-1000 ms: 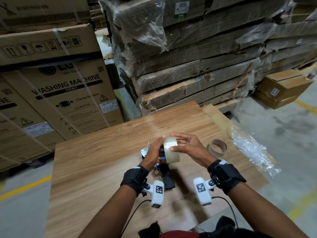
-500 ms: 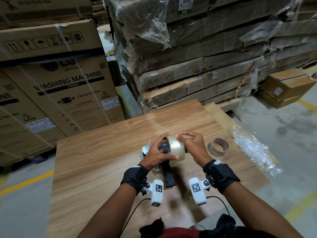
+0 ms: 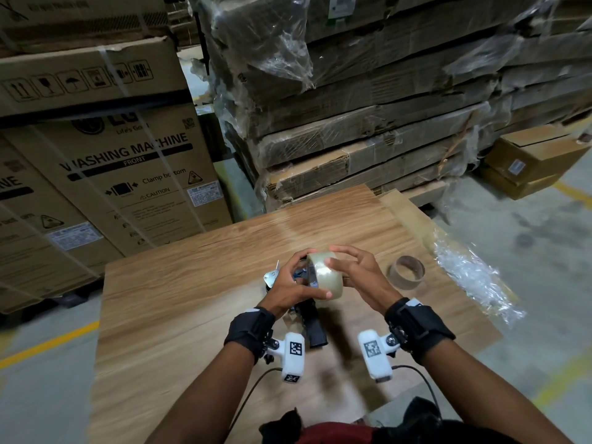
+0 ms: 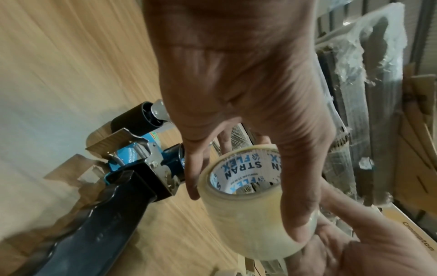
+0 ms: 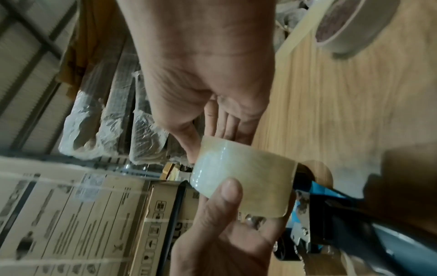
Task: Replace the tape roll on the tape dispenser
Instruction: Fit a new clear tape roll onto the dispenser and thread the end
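Observation:
A clear tape roll [image 3: 325, 278] is held above the wooden table [image 3: 192, 299] between both hands. My left hand [image 3: 317, 273] grips it, thumb on its near face and fingers over the far side. My right hand [image 3: 333, 256] pinches its top from the right. In the left wrist view the tape roll [image 4: 246, 220] shows an empty printed core, just right of the blue and black tape dispenser [image 4: 141, 168]. The right wrist view shows the tape roll [image 5: 243, 177] close against the dispenser [image 5: 319, 205]. The dispenser's black handle [image 3: 312, 325] points toward me.
An empty cardboard core [image 3: 406, 274] lies on the table right of my hands, beside crumpled plastic wrap [image 3: 471, 277]. Large washing machine cartons [image 3: 112, 174] stand at the left and wrapped flat boxes [image 3: 368, 123] behind the table. Bare concrete floor lies to the right.
The roll has tilted and shifted left toward the dispenser. My left thumb has come onto the roll, and my right fingers have curled over its top.

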The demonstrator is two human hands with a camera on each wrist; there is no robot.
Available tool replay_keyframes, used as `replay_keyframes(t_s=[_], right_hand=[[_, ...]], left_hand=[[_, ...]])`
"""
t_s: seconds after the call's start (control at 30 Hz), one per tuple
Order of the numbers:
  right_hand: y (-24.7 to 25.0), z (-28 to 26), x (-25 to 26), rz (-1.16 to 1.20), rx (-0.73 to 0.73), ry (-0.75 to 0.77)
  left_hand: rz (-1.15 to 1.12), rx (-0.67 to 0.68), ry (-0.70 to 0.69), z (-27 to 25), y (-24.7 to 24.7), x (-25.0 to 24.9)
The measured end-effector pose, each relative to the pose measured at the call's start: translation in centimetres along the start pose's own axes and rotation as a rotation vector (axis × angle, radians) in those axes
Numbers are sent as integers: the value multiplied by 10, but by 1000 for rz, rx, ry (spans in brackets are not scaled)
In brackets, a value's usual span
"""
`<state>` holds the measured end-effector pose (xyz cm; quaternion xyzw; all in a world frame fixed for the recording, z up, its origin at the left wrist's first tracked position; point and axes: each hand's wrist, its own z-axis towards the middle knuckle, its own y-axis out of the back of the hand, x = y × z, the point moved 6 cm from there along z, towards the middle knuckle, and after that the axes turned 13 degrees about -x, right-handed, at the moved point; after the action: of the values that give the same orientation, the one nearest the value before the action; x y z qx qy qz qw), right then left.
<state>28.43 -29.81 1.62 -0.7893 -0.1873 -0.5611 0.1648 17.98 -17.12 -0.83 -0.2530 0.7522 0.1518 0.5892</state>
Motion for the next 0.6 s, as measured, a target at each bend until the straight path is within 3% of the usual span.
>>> replay_keyframes(t_s=[0.07, 0.3, 0.37, 0.47, 0.53, 0.6], right_hand=[[2, 2, -2, 29, -113, 5], [1, 5, -3, -9, -305, 84], [0, 4, 1, 16, -247, 59], [-5, 2, 5, 69, 46, -5], [-5, -1, 4, 14, 183, 5], [-2, -3, 4, -11, 155, 29]], left_hand=[[17, -3, -13, -1, -3, -1], [81, 13, -92, -7, -13, -5], [67, 3, -87, -6, -14, -6], [-27, -88, -8, -3, -1, -5], [-46, -80, 17, -3, 3, -5], [-29, -55, 9, -4, 2, -7]])
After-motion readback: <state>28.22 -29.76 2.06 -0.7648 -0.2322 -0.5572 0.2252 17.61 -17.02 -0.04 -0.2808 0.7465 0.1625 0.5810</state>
